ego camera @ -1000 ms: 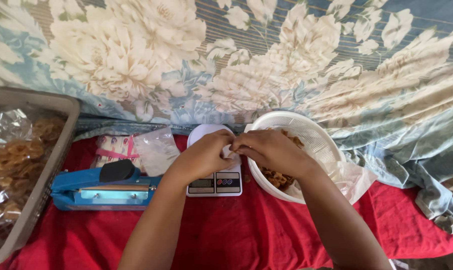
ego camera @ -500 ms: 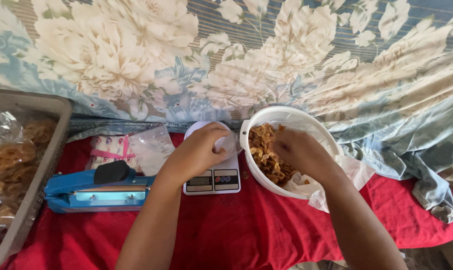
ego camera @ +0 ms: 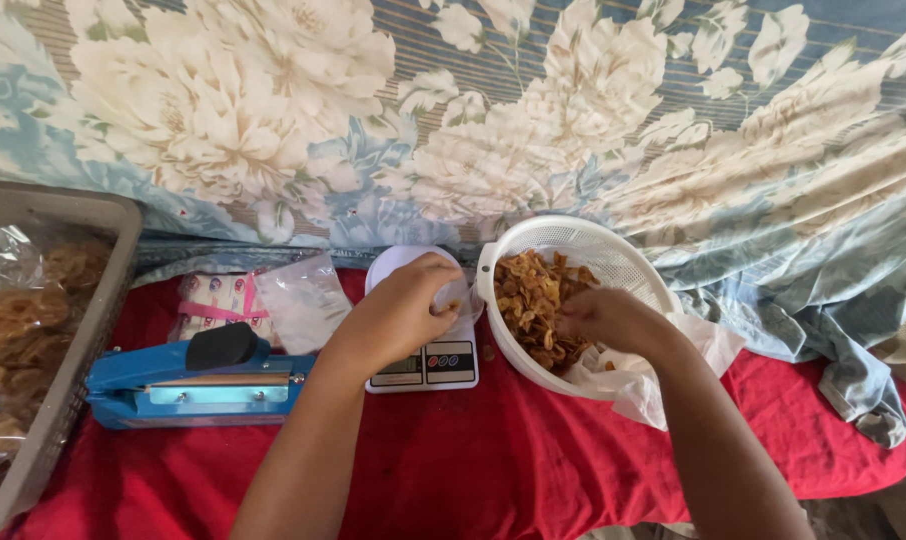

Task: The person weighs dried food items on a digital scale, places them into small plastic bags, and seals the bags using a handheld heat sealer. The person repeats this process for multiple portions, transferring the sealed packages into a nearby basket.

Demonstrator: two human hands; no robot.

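The fingers (ego camera: 435, 292) of the left hand (ego camera: 398, 315) curl narrow over the top of a small digital scale (ego camera: 423, 362), pinching the edge of a thin clear bag (ego camera: 455, 297) that sits on the white round weighing plate; what else, if anything, lies under the palm cannot be told. The fingers (ego camera: 571, 322) of the right hand (ego camera: 613, 320) are bunched together, tips down, inside a white perforated plastic basket (ego camera: 613, 250), closing on some of the brown fried chips (ego camera: 533, 300) heaped in it; the hand covers the near part of the heap. The basket stands tilted just beside the scale, its rim touching or nearly touching the weighing plate, and a crumpled clear plastic sheet (ego camera: 663, 375) spills out from beneath its near side. Both things rest on a desk covered with a red cloth (ego camera: 493, 460). To the left of the scale lies a blue impulse heat sealer (ego camera: 188, 385) with a black knob, and behind it a stack of flat clear packets (ego camera: 263, 300) tied with a pink band. At the far left stands a grey crate (ego camera: 83, 330) holding bagged brown snacks. A floral fabric (ego camera: 453, 110) in cream and blue hangs behind everything and drapes onto the desk at the right.
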